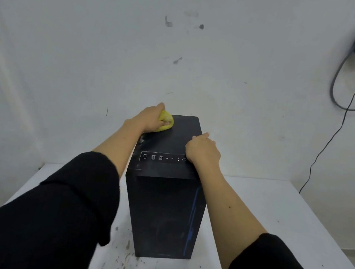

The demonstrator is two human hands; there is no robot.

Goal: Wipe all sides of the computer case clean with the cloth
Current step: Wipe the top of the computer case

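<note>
While upright near table (273, 207) centre, computer case (163, 208): left hand (150, 119) grip bunched around yellow cloth (166, 120) on top; right hand (203, 151) grip curled over top's right edge.

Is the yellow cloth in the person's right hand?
No, the left hand grips the yellow cloth on the computer case.
</note>
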